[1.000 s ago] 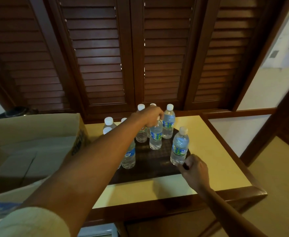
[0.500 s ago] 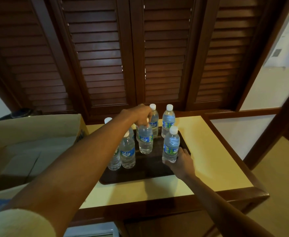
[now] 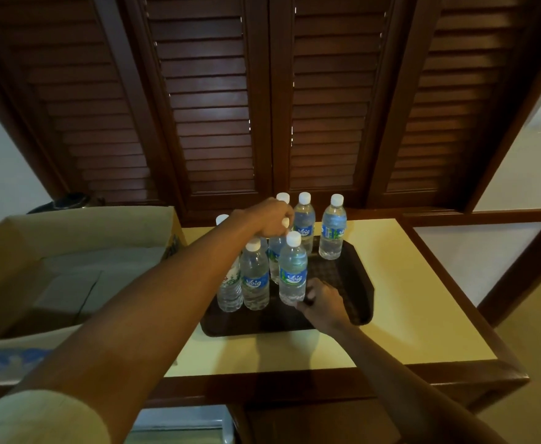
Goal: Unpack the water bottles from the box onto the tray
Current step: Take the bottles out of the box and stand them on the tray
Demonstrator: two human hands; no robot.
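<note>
Several clear water bottles with white caps and blue labels stand upright on a dark brown tray [image 3: 355, 302] on the table. My left hand [image 3: 270, 219] grips the cap of a middle bottle [image 3: 275, 261], whose body shows below my fist. My right hand [image 3: 322, 304] holds the base of the front bottle [image 3: 292, 274], fingers around its lower right side. Two more bottles [image 3: 255, 280] stand at the front left, partly behind my left forearm. The open cardboard box [image 3: 77, 251] sits left of the tray; its inside looks empty as far as I can see.
The cream tabletop [image 3: 423, 302] has a raised dark wooden edge at the front and right. Dark louvred wooden doors [image 3: 262, 107] rise right behind the table. Beyond the table's right edge the floor drops away.
Both hands slid their bottles leftward on the tray, closer to the front-left pair. My view shifted, so the tray now sits more to the right.
</note>
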